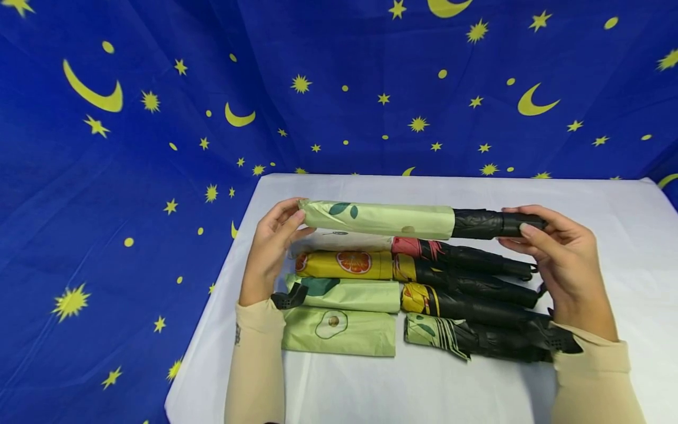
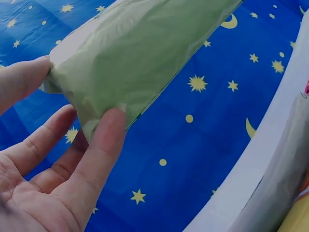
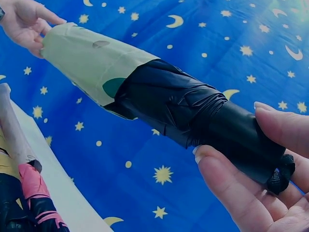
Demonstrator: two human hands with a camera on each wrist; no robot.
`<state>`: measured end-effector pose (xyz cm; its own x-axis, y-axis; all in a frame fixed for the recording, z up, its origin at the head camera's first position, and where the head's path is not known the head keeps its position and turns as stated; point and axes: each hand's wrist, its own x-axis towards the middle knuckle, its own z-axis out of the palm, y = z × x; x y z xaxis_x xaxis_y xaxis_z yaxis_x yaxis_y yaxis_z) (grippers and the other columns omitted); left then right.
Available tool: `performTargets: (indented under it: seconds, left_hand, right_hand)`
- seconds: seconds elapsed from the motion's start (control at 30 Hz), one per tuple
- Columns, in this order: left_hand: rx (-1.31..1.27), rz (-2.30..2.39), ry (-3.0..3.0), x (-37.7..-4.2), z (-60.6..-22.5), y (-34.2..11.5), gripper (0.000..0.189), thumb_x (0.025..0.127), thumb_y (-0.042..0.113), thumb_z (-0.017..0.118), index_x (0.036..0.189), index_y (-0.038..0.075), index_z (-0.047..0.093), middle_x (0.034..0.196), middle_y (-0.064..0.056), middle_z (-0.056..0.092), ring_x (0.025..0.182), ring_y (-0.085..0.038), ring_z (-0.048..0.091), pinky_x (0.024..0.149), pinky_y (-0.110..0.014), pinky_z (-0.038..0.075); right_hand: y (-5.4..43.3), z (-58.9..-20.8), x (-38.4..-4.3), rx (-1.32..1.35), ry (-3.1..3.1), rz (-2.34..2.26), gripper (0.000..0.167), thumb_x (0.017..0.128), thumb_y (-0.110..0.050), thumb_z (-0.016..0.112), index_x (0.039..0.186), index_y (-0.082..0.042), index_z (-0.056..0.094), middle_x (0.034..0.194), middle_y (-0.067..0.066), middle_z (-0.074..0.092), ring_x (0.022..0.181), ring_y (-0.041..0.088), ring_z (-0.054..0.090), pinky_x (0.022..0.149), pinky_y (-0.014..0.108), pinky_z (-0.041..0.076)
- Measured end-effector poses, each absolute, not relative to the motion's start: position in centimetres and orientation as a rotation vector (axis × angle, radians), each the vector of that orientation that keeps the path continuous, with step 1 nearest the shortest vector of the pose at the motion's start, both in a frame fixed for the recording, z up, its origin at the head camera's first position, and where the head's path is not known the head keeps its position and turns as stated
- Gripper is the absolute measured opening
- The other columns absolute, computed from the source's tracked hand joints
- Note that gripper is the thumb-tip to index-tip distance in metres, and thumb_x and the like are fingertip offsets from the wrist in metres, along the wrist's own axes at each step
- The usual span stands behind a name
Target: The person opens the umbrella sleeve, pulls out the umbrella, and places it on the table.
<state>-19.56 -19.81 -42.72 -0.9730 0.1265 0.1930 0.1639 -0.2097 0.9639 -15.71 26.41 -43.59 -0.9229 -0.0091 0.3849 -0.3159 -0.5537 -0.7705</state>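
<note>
A black folding umbrella (image 1: 477,224) is held level above the far rows on the table, partly inside a pale green sleeve cover (image 1: 381,220) with dark leaf prints. At the cover's closed left end, my left hand (image 1: 271,244) pinches the fabric between thumb and fingers; the left wrist view shows the cover's corner (image 2: 96,96) in that grip. My right hand (image 1: 565,256) grips the smooth black handle (image 3: 246,140) with thumb and fingers, and a black wrist strap (image 3: 281,175) hangs at its end. The cover's mouth sits around the folded canopy.
On the white table (image 1: 424,391) lie several flat covers at left, including a yellow one with orange slices (image 1: 371,265) and a green avocado one (image 1: 365,338). Several folded umbrellas lie beside them, among them a red-and-black one (image 1: 471,257). A blue star-and-moon cloth (image 1: 344,112) hangs behind.
</note>
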Motion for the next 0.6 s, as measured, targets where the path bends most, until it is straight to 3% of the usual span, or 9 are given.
performTargets:
  seconds: [0.3, 0.43, 0.6]
  left_hand:
    - [-0.375, -2.407, -1.95, -19.45, -42.6, -20.01, 0.037, 0.103, 0.016, 0.063, 0.137, 0.003, 0.058, 0.131, -0.013, 0.06, 0.111, -0.025, 0.063, 0.095, -0.043, 0.056]
    - [-0.433, -2.384, -2.023, -19.46, -42.59, -19.96, 0.043, 0.102, 0.017, 0.065, 0.143, 0.007, 0.056, 0.119, -0.01, 0.062, 0.104, -0.023, 0.064, 0.092, -0.04, 0.057]
    - [-0.455, -2.334, -2.057, -19.37, -42.67, -19.95, 0.037, 0.103, 0.014, 0.064, 0.137, 0.003, 0.06, 0.112, -0.009, 0.065, 0.099, -0.023, 0.065, 0.089, -0.039, 0.058]
  right_hand:
    - [26.81, -43.4, -15.49, 0.511, -1.33, 2.587, 0.036, 0.095, 0.028, 0.043, 0.13, 0.028, 0.048, 0.121, 0.035, 0.065, 0.098, 0.042, 0.072, 0.078, 0.05, 0.058]
    - [26.8, -43.38, -15.54, 0.519, -1.351, 2.576, 0.036, 0.095, 0.027, 0.043, 0.131, 0.029, 0.047, 0.121, 0.035, 0.065, 0.094, 0.041, 0.073, 0.077, 0.049, 0.059]
    - [26.99, -43.39, -15.49, 0.518, -1.343, 2.575, 0.036, 0.095, 0.027, 0.043, 0.131, 0.029, 0.046, 0.121, 0.035, 0.065, 0.094, 0.041, 0.073, 0.077, 0.049, 0.059]
